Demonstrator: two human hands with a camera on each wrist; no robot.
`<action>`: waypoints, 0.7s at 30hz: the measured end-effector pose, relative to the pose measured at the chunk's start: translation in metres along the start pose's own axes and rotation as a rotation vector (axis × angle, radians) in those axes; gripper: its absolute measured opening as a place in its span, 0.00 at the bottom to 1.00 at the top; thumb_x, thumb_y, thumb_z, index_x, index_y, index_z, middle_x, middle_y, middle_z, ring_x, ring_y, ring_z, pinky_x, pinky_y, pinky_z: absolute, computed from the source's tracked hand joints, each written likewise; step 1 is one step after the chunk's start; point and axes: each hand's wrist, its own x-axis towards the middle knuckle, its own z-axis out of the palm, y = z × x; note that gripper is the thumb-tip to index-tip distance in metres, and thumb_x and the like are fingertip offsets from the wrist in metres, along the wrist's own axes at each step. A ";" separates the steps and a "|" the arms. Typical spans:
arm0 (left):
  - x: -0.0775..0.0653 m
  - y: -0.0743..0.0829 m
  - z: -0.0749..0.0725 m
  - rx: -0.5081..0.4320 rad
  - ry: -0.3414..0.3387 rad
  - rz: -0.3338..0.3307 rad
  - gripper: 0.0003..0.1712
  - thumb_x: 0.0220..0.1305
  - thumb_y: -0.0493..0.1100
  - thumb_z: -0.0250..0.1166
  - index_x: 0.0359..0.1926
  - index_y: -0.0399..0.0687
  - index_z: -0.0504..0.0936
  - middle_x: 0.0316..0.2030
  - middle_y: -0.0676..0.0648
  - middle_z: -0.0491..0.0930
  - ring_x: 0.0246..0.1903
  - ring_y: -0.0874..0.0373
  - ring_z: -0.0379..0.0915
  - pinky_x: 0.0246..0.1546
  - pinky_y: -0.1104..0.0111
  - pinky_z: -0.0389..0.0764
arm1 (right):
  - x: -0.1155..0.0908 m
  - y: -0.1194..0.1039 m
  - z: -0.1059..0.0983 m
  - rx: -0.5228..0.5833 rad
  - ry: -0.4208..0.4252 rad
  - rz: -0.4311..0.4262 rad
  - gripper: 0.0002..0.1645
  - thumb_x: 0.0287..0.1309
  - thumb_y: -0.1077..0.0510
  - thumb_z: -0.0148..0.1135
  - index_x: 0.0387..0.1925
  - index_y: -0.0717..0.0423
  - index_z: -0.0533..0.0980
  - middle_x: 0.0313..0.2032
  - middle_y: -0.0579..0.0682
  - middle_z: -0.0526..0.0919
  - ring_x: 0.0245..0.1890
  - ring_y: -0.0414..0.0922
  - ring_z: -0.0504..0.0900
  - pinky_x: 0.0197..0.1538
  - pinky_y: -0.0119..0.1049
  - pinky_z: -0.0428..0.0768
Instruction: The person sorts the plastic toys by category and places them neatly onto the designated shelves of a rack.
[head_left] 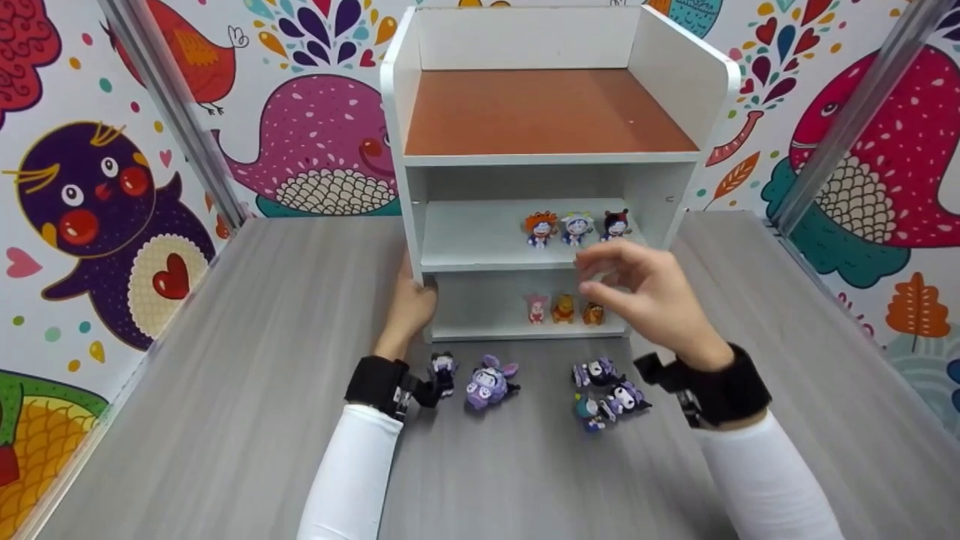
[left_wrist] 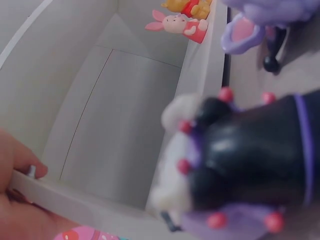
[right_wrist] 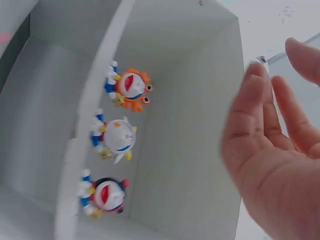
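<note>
My left hand [head_left: 409, 306] grips the left side panel of a white shelf unit [head_left: 561, 159]; in the left wrist view, thumb and fingers [left_wrist: 22, 157] lie on either side of the panel's front edge. My right hand [head_left: 652, 296] hovers before the unit's right part, fingers bent loosely, with nothing visible in it. Behind it, on the middle shelf, stand figurines with an orange hood [head_left: 541, 228], a white hood [head_left: 577, 228] and a dark hood [head_left: 615, 224]. The lower shelf bears a pink piglet figurine [head_left: 536, 308], a yellow bear figurine [head_left: 563, 308] and an orange-brown figurine [head_left: 593, 313].
On the grey table [head_left: 300, 315], a black-and-purple figurine [head_left: 443, 371] lies beside my left wrist, near a purple rabbit-eared figurine [head_left: 489, 381]. A cluster of purple figurines [head_left: 624, 400] lies front right, with a blue one [head_left: 589, 412]. The unit's top [head_left: 540, 112] is brown with raised sides.
</note>
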 end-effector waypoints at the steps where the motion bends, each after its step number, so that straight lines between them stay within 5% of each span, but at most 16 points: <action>1: 0.000 0.001 0.000 0.003 0.000 0.001 0.50 0.57 0.21 0.44 0.80 0.46 0.45 0.78 0.39 0.51 0.78 0.44 0.46 0.79 0.52 0.48 | -0.005 0.002 0.000 0.003 -0.011 0.015 0.19 0.54 0.73 0.68 0.50 0.65 0.81 0.43 0.48 0.87 0.39 0.36 0.85 0.42 0.27 0.85; 7: 0.002 0.005 0.000 0.015 -0.004 0.007 0.48 0.58 0.21 0.43 0.80 0.44 0.46 0.78 0.38 0.53 0.78 0.45 0.47 0.79 0.53 0.49 | -0.022 0.018 -0.004 -0.062 -0.123 0.094 0.17 0.58 0.68 0.68 0.50 0.65 0.80 0.40 0.56 0.88 0.38 0.33 0.84 0.39 0.27 0.84; 13: 0.002 0.005 0.000 0.033 0.010 -0.001 0.47 0.56 0.21 0.44 0.79 0.42 0.50 0.76 0.36 0.56 0.77 0.42 0.49 0.79 0.51 0.50 | -0.029 0.028 -0.009 -0.184 -0.237 0.153 0.14 0.58 0.61 0.70 0.46 0.59 0.83 0.39 0.51 0.88 0.37 0.34 0.83 0.37 0.28 0.81; 21: -0.001 0.002 -0.001 0.037 0.014 -0.013 0.46 0.56 0.21 0.45 0.78 0.40 0.51 0.75 0.35 0.58 0.77 0.41 0.51 0.78 0.50 0.51 | -0.043 0.042 0.003 -0.333 -0.519 0.174 0.10 0.53 0.58 0.74 0.37 0.56 0.84 0.35 0.51 0.88 0.35 0.41 0.84 0.40 0.33 0.84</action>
